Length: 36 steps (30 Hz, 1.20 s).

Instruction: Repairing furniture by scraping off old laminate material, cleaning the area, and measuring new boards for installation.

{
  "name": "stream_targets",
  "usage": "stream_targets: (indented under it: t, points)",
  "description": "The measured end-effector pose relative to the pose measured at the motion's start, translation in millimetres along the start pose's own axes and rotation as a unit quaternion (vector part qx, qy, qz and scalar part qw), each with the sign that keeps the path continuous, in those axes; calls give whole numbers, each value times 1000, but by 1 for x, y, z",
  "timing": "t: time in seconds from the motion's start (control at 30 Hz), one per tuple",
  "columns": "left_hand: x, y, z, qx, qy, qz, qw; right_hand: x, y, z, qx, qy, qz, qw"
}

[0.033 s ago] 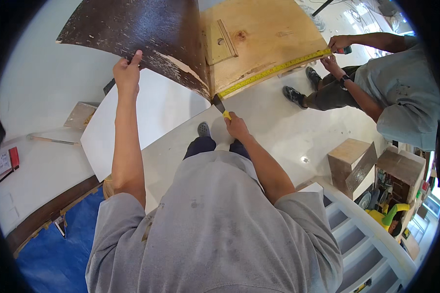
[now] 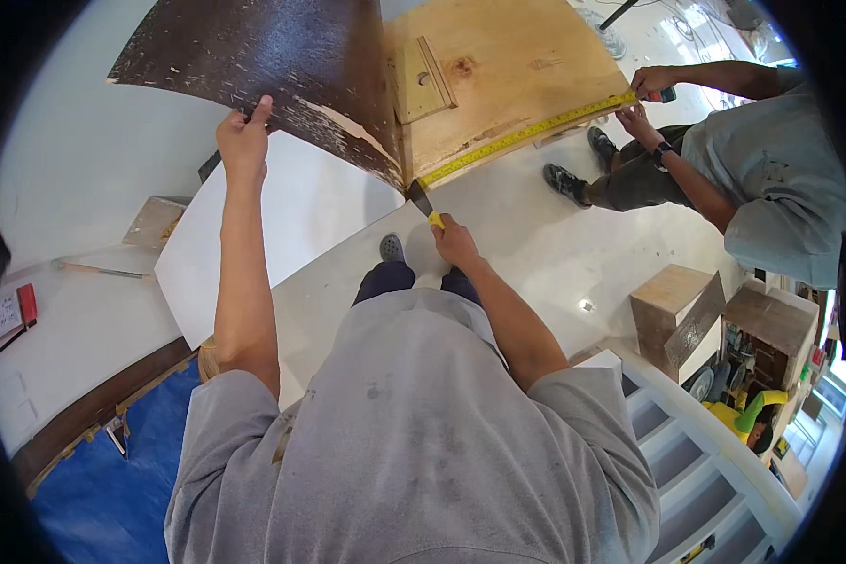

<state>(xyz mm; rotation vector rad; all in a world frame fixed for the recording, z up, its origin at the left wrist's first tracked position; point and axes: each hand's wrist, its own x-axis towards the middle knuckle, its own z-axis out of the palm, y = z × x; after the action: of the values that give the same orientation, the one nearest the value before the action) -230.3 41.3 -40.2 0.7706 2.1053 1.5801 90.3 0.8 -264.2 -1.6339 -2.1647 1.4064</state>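
Observation:
My left hand (image 2: pixel 244 141) is closed on the lower edge of a dark brown, chipped panel (image 2: pixel 282 47), thumb on top. In my right hand (image 2: pixel 456 242) is a putty knife (image 2: pixel 421 199) with a yellow handle. Its blade tip meets the corner where the brown panel joins a pale plywood board (image 2: pixel 526 47). From that corner a yellow tape measure (image 2: pixel 526 139) runs along the plywood's near edge. A co-worker's hands (image 2: pixel 650 85) hold its other end at the right. A small wooden block with a hole (image 2: pixel 423 83) sits on the plywood near the joint.
A white panel (image 2: pixel 254 226) lies under my left arm. The co-worker (image 2: pixel 771 169) stands at the right. Wooden boxes (image 2: pixel 672 315) and a white slatted frame (image 2: pixel 667 442) are at lower right. Blue sheeting (image 2: pixel 113 489) covers the lower left, and a long-handled tool (image 2: pixel 103 270) lies beyond it.

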Motion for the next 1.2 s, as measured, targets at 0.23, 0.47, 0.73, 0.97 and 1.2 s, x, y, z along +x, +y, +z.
stream_targets:
  t: [0.23, 0.47, 0.73, 0.97, 1.2]
  points:
    - [-6, 8, 0, 109, -5, 56, 992, 0, 2, 1, -12, -8, 10, 1000]
    - [-1, 6, 1, -28, -49, 26, 998, -5, 0, -4, 9, -8, 23, 1000]
    - [2, 1, 1, 31, -33, 26, 999, -3, 0, -9, 33, -39, 29, 998]
    - [-3, 12, 6, 42, -30, -5, 999, -3, -2, -11, 27, -41, 23, 999]
    - [0, 6, 3, 18, -32, 18, 999, -3, -1, -12, 25, -57, 47, 997]
